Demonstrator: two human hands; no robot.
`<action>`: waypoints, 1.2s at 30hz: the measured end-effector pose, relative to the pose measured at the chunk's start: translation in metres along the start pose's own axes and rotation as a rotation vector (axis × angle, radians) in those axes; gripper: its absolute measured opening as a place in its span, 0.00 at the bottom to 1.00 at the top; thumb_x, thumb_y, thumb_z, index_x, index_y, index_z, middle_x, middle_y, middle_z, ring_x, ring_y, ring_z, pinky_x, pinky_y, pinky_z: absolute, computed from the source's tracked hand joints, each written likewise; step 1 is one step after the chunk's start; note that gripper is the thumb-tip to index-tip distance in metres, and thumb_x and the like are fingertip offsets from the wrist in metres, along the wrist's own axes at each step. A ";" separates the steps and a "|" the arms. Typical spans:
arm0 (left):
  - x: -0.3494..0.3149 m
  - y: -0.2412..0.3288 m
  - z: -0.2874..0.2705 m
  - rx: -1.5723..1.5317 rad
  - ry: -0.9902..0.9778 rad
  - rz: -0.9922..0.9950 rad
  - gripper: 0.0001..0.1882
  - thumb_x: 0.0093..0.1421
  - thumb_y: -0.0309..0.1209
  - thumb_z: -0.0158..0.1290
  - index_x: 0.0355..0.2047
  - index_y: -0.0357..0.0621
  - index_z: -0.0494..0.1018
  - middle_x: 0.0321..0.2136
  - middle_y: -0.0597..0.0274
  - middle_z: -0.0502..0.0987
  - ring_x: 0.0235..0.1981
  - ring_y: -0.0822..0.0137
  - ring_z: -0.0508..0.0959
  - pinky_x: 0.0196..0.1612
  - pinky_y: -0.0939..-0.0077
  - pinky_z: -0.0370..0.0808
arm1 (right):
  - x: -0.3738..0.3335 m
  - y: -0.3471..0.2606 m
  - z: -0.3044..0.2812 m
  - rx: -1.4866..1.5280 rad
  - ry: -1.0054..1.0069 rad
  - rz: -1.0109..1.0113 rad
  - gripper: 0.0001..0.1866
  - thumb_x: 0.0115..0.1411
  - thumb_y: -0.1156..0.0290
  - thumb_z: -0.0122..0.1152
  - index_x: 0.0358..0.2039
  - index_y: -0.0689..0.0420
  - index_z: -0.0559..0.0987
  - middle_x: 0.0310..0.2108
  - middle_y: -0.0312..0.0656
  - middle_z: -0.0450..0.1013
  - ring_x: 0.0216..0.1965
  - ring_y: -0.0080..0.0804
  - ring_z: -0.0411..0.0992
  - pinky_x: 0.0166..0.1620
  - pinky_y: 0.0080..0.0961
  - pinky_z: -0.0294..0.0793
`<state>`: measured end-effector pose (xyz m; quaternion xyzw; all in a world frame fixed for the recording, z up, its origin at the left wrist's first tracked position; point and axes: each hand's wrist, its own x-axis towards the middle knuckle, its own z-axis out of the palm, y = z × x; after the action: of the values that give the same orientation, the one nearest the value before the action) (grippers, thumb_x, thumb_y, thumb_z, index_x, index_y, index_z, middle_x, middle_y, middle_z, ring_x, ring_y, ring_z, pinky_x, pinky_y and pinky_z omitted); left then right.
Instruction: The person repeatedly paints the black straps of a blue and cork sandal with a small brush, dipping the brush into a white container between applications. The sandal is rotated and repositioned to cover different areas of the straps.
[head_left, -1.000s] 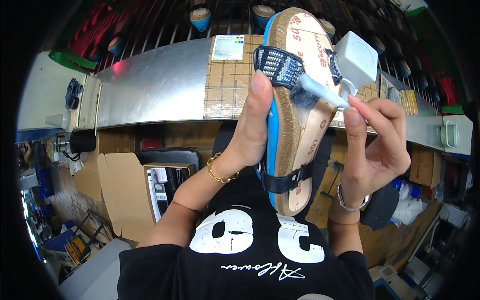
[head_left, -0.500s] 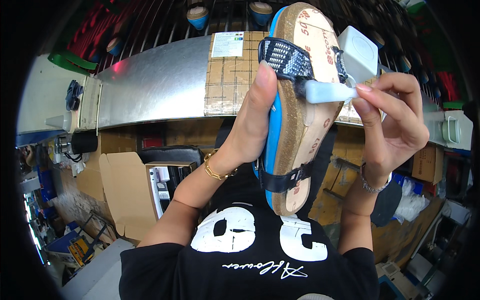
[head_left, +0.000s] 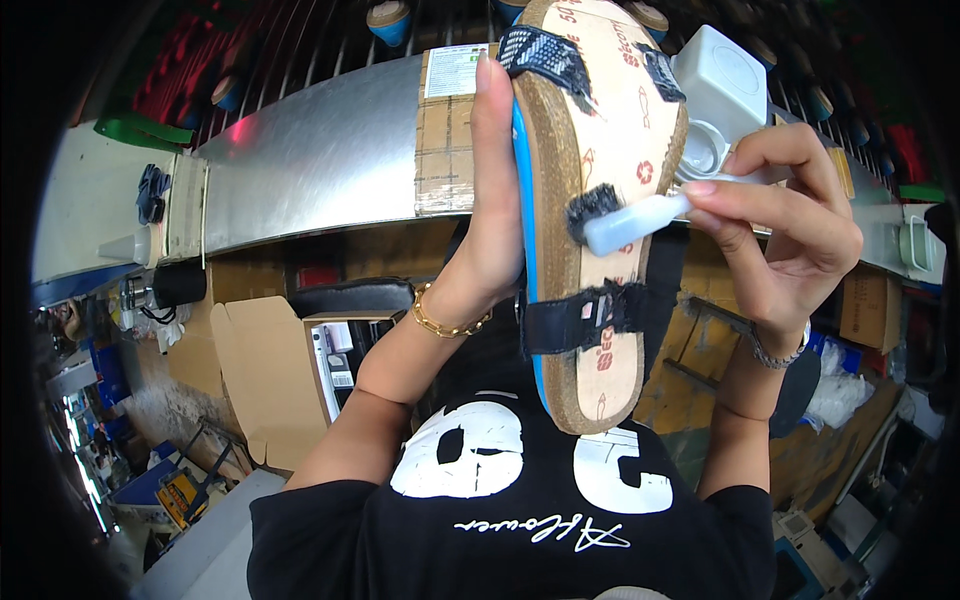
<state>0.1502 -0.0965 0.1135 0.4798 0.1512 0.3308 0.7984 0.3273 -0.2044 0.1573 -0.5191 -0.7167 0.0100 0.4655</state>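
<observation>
Held up before me is a sandal (head_left: 620, 130) on a blue last (head_left: 522, 190), its tan underside facing me and a brown cork-like rim around it. My left hand (head_left: 495, 210) grips its left side, thumb along the edge, other fingers hidden behind. A woven dark strap (head_left: 545, 55) folds over the far part, and a black strap (head_left: 560, 325) wraps across the near part. In my right hand (head_left: 790, 225) a small brush (head_left: 632, 226) with a pale handle is pinched; its dark bristles touch the underside near the left rim.
A white plastic container (head_left: 722, 80) with a round opening stands right behind the sandal. Beyond lie a metal worktop (head_left: 310, 150), a taped carton (head_left: 445, 150) and a rack bearing more blue lasts (head_left: 388, 25). An open cardboard box (head_left: 262, 375) sits below left.
The brush has moved nearer to me along the underside, away from the woven strap. The sandal has turned to face me more squarely and shifted slightly away.
</observation>
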 end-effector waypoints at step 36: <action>0.006 0.000 -0.043 0.212 0.529 0.527 0.47 0.66 0.71 0.24 0.70 0.47 0.53 0.65 0.53 0.64 0.63 0.61 0.71 0.66 0.62 0.68 | -0.030 -0.039 0.025 -0.164 0.070 0.231 0.18 0.34 0.78 0.75 0.30 0.48 0.90 0.28 0.34 0.72 0.27 0.25 0.66 0.32 0.21 0.59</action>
<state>0.1309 -0.0637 0.0924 0.4802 0.2569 0.6196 0.5652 0.2828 -0.2330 0.1428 -0.6345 -0.6339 -0.0133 0.4420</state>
